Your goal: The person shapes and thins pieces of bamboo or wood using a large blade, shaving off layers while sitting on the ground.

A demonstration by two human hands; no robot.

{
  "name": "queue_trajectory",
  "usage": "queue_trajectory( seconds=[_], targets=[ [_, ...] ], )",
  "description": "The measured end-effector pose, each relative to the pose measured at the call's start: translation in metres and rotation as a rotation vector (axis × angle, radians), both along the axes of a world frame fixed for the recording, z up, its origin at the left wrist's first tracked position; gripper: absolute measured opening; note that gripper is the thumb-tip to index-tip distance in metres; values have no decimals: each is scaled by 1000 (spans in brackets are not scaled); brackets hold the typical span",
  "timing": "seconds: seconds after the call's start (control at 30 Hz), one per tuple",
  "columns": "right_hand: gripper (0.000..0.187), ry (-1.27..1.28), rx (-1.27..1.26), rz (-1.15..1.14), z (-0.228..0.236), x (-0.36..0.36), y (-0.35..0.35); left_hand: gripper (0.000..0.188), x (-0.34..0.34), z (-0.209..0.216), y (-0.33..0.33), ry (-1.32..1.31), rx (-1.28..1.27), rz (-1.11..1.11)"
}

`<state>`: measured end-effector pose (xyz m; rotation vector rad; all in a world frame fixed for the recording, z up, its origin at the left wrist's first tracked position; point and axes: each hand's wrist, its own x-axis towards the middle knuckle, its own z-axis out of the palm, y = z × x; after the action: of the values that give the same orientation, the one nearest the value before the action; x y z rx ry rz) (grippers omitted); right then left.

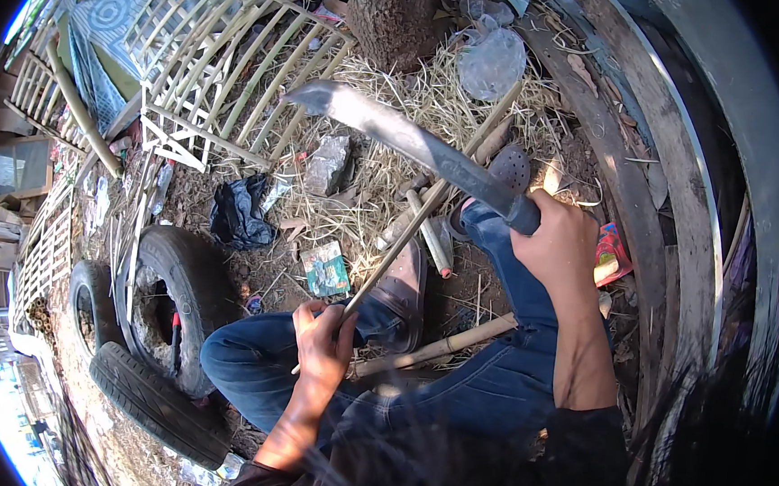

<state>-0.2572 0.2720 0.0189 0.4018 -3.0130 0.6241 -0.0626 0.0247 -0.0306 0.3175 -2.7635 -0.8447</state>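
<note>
In my right hand (pixel 559 241) is the dark handle of a machete (pixel 406 140). Its long blade reaches up and to the left, ending in a hooked dark tip. My left hand (pixel 321 339) is closed round the lower part of a thin bamboo strip (pixel 413 231). That strip slants up to the right and passes behind the blade; whether the two touch I cannot tell. Below lies a thicker bamboo pole (pixel 445 346), across my bent legs in blue jeans. A brown clog (pixel 402 289) is on one foot, between my hands.
Bamboo lattice panels (pixel 230 69) lean at the upper left. Old tyres (pixel 178 300) lie left of my knee. A tree trunk (pixel 390 17) stands ahead, with straw and shavings (pixel 382 89) round it. Long wooden planks (pixel 627 205) run along the right. A grey stone (pixel 327 165) sits near a black plastic bag (pixel 241 212).
</note>
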Motion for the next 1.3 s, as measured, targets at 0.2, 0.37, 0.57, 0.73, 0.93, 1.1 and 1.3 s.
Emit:
queue_trajectory(
  seconds=[0.2,0.37,0.57,0.73,0.93,1.1,1.3],
  targets=[
    [20,-23,-216,-233,-5,-21,36,8,-3,2,0,9,11,-41],
    [16,-142,-555,-52,4,-10,19,11,-7,-3,3,16,139,-7],
    [17,-559,-929,134,-6,8,3,13,-11,4,9,16,140,15],
    [15,-900,-1153,136,0,14,-2,16,-11,7,7,63,67,57],
    [12,-1019,-1397,137,2,11,5,19,-16,14,-7,93,-63,-21],
    [15,-1213,-1572,152,-15,9,4,19,-18,21,-5,95,-56,-8],
    [14,-1363,-1535,163,-15,20,-11,19,-14,17,-2,101,20,75]
  ],
)
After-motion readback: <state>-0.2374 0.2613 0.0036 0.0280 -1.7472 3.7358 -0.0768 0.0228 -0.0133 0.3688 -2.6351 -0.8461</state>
